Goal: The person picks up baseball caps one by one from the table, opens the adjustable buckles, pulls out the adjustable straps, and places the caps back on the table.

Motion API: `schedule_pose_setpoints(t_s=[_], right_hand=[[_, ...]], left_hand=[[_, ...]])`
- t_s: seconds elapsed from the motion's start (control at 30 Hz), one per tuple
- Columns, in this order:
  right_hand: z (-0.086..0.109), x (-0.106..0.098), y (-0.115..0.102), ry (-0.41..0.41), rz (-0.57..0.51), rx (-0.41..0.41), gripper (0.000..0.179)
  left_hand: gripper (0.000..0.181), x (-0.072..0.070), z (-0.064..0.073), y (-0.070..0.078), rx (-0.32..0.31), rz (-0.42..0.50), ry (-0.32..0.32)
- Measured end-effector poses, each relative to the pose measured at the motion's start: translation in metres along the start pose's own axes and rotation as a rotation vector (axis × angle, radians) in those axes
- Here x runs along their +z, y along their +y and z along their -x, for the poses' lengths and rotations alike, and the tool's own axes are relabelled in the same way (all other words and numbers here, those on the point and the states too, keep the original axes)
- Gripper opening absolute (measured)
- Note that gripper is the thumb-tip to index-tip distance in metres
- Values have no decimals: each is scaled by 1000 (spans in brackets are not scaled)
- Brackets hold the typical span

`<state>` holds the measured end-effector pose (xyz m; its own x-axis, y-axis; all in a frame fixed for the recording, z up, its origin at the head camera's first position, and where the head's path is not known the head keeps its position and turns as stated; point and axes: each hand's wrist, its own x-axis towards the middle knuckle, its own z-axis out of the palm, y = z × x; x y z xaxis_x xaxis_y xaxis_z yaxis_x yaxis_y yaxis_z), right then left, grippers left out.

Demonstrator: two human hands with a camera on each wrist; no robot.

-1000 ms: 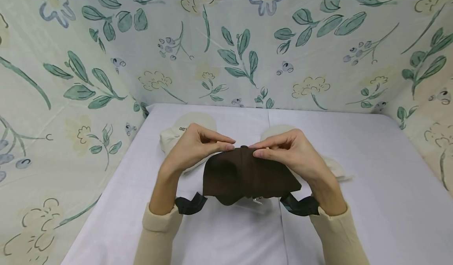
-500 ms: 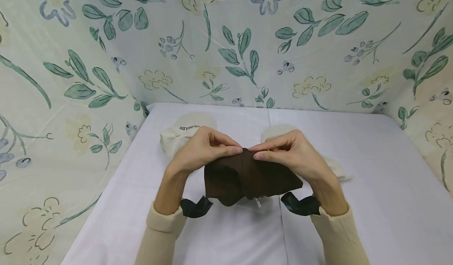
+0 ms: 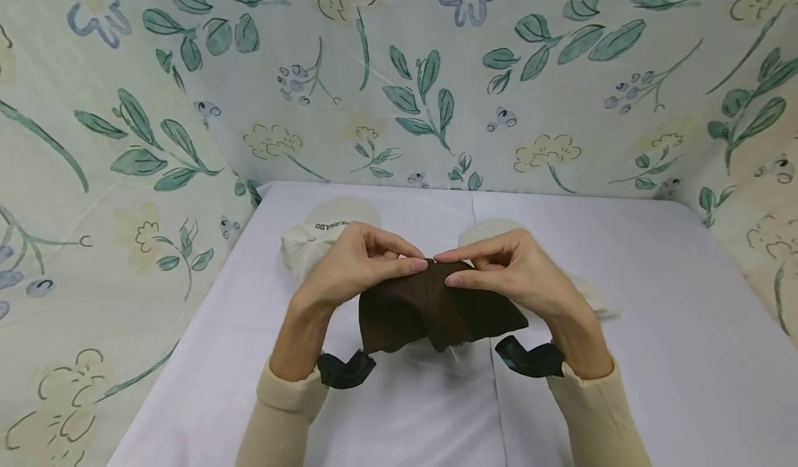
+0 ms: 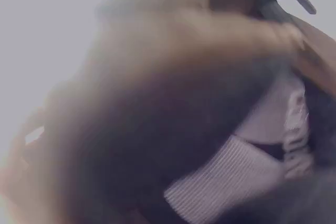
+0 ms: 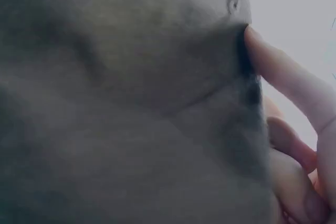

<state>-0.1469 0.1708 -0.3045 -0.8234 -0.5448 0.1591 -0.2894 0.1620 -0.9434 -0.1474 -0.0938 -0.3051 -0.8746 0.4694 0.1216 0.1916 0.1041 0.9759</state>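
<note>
A dark brown cap (image 3: 405,307) hangs between the two hands in the head view, its top uppermost and its lower edge wavy. My left hand (image 3: 358,266) pinches the crown just left of the top button. On the other side, my right hand (image 3: 530,273) holds it between thumb and index finger, the other fingers curled. In the right wrist view the cap's cloth (image 5: 131,114) fills most of the picture, with a small eyelet near the fingers (image 5: 289,82). The left wrist view is blurred; a pale lettered label (image 4: 296,135) shows against dark cloth.
Behind the left hand lies a cream cap (image 3: 339,210) with dark lettering. Another pale cap (image 3: 492,228) is partly hidden behind the right hand. Both rest on the white-covered table (image 3: 679,301), which meets a flowered cloth backdrop (image 3: 461,93).
My left hand has shifted right along the crown toward the button, uncovering more of the cream cap's lettering. The brown cap's lower edge has creased and changed shape. The right hand barely moves.
</note>
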Motion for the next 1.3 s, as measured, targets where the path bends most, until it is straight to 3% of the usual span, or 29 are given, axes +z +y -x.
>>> schedule_pose_setpoints(t_s=[0.37,0.67,1.03,1.3], right_hand=[[-4,1,5,68,108,70,22],[-10,0,13,82,91,87,19],[-13,-2,18,72,32,90,18],[-14,2,20,116,-8,50,16]], left_hand=[[5,7,-2,1,148,-110,49],[4,7,-7,-3,160,-169,64],[6,9,-8,-3,150,-149,64],[7,7,-8,-5,193,-135,77]])
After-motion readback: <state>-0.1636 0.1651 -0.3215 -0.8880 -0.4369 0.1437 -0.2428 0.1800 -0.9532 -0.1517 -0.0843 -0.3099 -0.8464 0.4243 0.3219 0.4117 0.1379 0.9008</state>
